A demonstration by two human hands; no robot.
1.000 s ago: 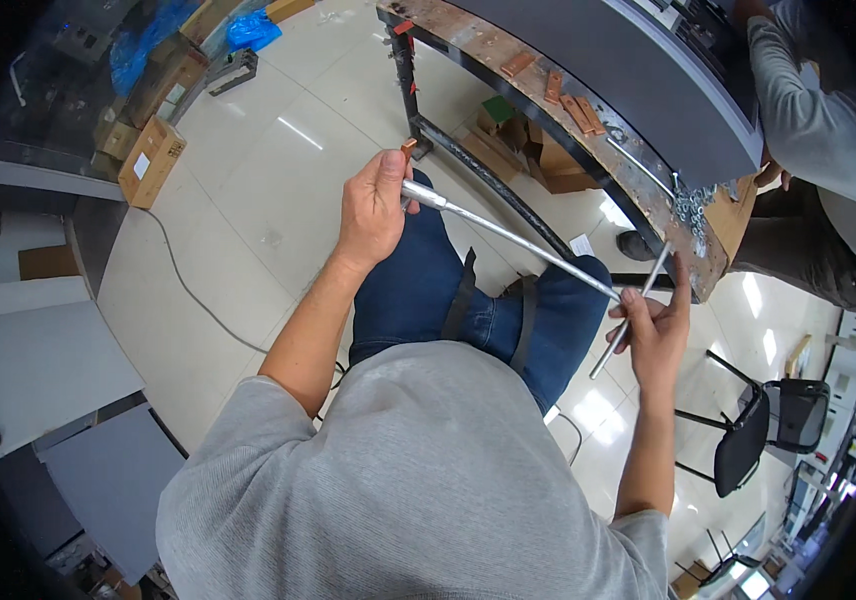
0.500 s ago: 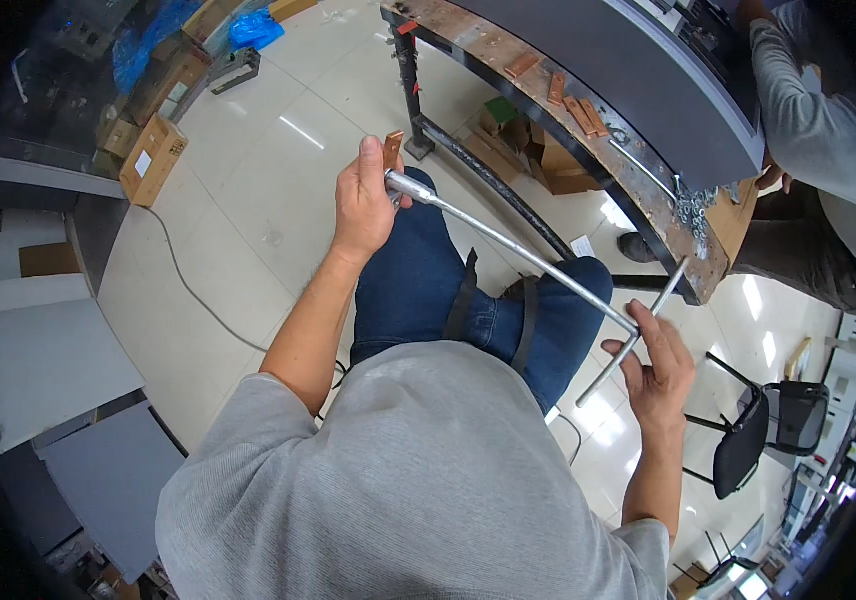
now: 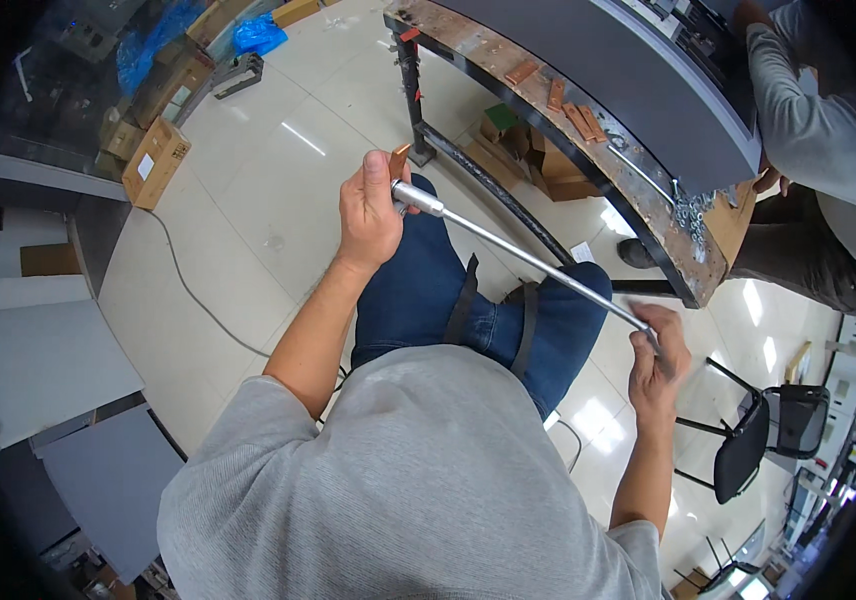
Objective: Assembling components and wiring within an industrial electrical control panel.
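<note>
A long silver T-handle socket wrench point(image 3: 538, 262) slants across in front of me, above my knees. Its thick socket end meets a small copper bar point(image 3: 400, 160), which my left hand point(image 3: 368, 218) grips with the thumb pointing up. Whatever sits inside the socket is hidden. At the other end of the shaft, my right hand point(image 3: 660, 352) is closed around the wrench's cross handle, its fingers slightly blurred. Most of that handle is hidden by the hand or lost in the blur.
On the workbench point(image 3: 638, 215) at the upper right lie several copper bars point(image 3: 578, 120), a rod-like tool point(image 3: 640, 172) and a heap of metal fasteners point(image 3: 693, 212). Another person point(image 3: 818, 130) stands beyond it. A black chair point(image 3: 743, 450) is at right, a cardboard box point(image 3: 156, 162) at left.
The wrench's cross handle has turned, no longer reaching out on both sides of my right hand. My right fingers have curled in around it. My left hand has shifted slightly down and right.
</note>
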